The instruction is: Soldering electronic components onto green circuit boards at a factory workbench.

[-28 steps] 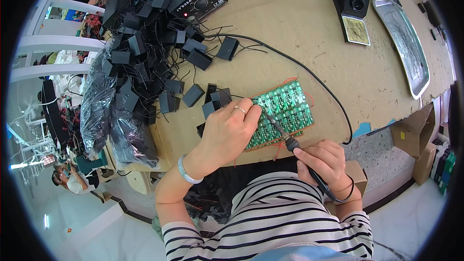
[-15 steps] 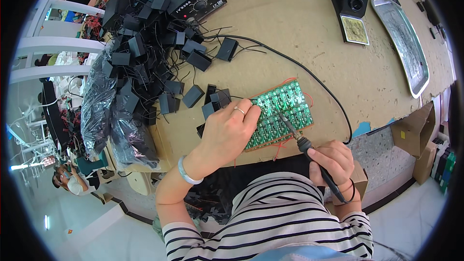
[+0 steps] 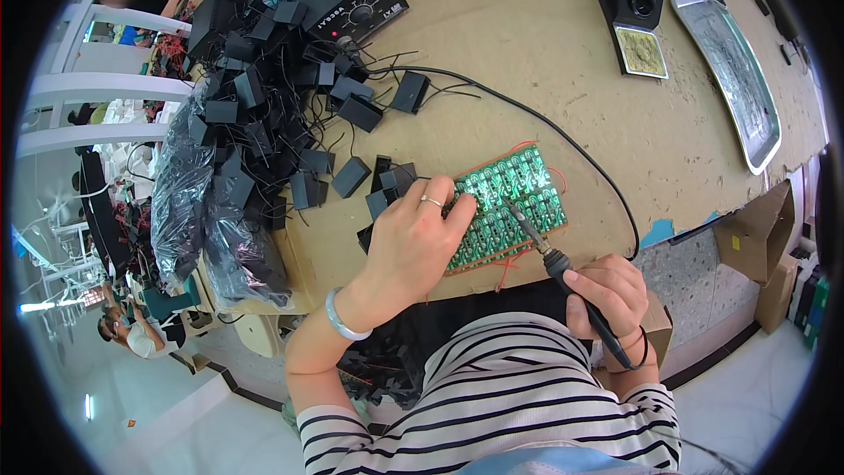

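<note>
A green circuit board panel (image 3: 527,180), with rows of small repeated sections and red wires at its edges, lies near the table's front edge. My left hand (image 3: 413,233) rests over the panel's left side, fingers bent and drawn together on it; whatever they pinch is hidden. In my right hand (image 3: 611,295) is a soldering iron (image 3: 557,262), held like a pen by its black handle. Its tip meets or hovers just over the middle of the panel; I cannot tell which. Small black boxes (image 3: 397,178) with thin dark leads sit just beyond my left hand.
A heap of black boxes with wires (image 3: 251,88) covers the table's left, beside plastic bags (image 3: 242,255). Behind it stands a soldering station (image 3: 352,0), its cable (image 3: 554,123) curving round the panel. An iron stand (image 3: 629,0) and metal tray (image 3: 734,79) are far right.
The fingers of my left hand have shifted and bent slightly on the panel. The soldering iron's tip stays at nearly the same spot. The whole view has moved a little.
</note>
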`<state>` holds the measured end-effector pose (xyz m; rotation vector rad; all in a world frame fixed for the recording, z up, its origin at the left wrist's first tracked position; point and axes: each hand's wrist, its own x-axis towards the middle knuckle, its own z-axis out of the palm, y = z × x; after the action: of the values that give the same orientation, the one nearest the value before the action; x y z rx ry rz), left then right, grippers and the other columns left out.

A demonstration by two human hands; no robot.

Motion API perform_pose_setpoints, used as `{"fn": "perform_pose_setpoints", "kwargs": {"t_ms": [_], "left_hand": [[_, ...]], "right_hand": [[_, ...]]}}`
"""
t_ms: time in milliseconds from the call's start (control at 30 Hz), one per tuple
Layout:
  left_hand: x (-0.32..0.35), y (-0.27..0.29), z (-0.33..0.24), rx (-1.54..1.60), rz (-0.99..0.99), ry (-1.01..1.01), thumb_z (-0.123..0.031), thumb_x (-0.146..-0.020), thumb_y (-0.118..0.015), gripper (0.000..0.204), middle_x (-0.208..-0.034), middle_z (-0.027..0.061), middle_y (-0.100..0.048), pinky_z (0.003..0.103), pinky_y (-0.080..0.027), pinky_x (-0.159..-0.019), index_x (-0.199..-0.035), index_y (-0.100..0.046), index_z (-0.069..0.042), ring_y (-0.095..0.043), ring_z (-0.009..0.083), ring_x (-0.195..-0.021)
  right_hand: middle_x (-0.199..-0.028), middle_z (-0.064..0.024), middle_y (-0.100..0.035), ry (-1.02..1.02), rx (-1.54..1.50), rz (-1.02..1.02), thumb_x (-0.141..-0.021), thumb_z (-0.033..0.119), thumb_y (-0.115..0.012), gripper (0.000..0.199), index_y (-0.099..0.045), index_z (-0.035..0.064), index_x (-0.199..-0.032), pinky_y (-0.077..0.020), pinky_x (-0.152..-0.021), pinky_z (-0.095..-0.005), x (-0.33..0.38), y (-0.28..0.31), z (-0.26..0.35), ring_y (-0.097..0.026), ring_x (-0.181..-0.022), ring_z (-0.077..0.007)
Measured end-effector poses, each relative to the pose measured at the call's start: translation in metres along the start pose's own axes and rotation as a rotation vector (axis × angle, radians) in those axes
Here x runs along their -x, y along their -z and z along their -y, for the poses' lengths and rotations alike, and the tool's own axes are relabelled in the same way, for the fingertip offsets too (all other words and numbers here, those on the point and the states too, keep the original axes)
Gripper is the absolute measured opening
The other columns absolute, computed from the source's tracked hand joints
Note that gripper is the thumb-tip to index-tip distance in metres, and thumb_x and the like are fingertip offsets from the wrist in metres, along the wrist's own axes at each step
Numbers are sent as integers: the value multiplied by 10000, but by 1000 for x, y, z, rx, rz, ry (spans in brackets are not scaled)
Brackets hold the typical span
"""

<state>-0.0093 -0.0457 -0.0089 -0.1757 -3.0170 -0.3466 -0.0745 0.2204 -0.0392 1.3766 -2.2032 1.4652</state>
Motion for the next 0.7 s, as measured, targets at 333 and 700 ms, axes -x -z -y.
{"fn": "perform_pose_setpoints", "kwargs": {"t_ms": [333, 700], "left_hand": [[6, 22, -1, 31, -238, 91, 0, -861, -717, 202, -1050, 92, -624, 373, -518, -784, -1059, -714, -44, -603, 275, -932], [32, 14, 81, -32, -131, 354, -55, -906, -708, 289, -1056, 163, -664, 409, -524, -843, -1187, -653, -18, -636, 355, -971]], "right_hand": [[-780, -60, -666, 1, -9, -39, -686, -7, -715, 330, -738, 21, -1014, -511, -553, -321, -1, 3, -1, -625, -615, -214], [-714, -105, -649, 16, 13, -87, -728, 11, -654, 261, -711, -20, -981, -482, -526, -341, -3, 2, -2, -590, -545, -235]]}}
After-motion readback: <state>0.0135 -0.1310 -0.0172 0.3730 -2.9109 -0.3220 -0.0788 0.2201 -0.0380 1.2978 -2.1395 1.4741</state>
